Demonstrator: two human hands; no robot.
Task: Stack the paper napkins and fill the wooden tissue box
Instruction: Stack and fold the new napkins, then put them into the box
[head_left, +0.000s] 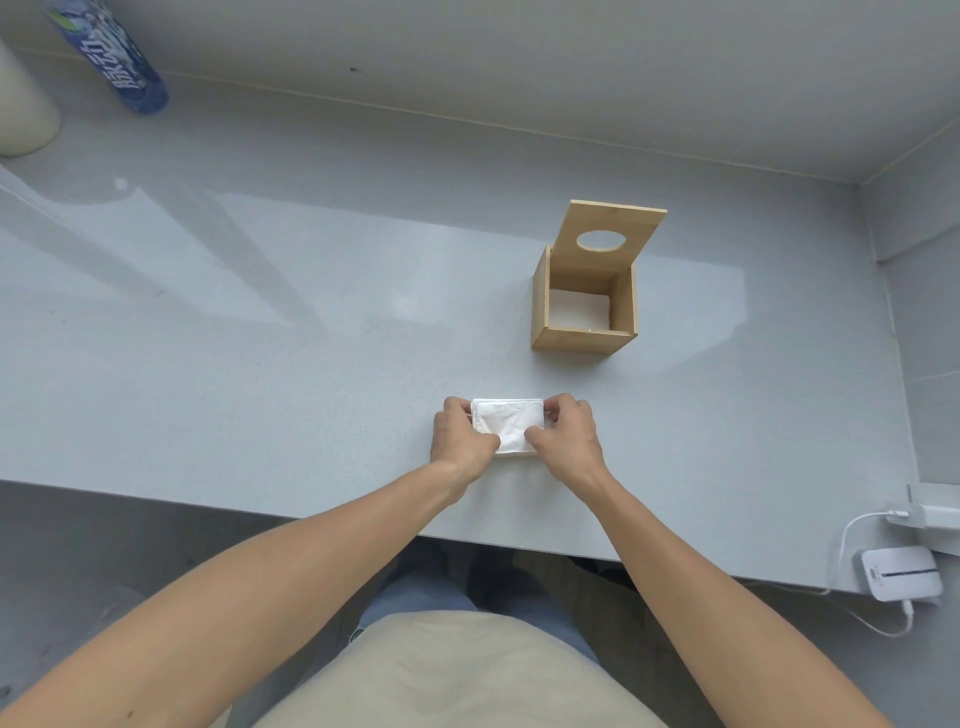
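Note:
A small stack of white paper napkins (509, 423) lies on the grey counter near its front edge. My left hand (460, 436) grips the stack's left side and my right hand (563, 434) grips its right side, thumbs on top. Beyond and to the right stands the wooden tissue box (582, 338), its lid (605, 260) with an oval hole tilted up and back. Something white lies inside the box at the bottom.
A blue labelled bottle (111, 57) and a pale cylinder (23, 104) stand at the far left by the wall. A white device (898, 571) with a cable and a charger (930, 512) sit at the counter's right front corner. The counter (260, 338) ends just behind my wrists.

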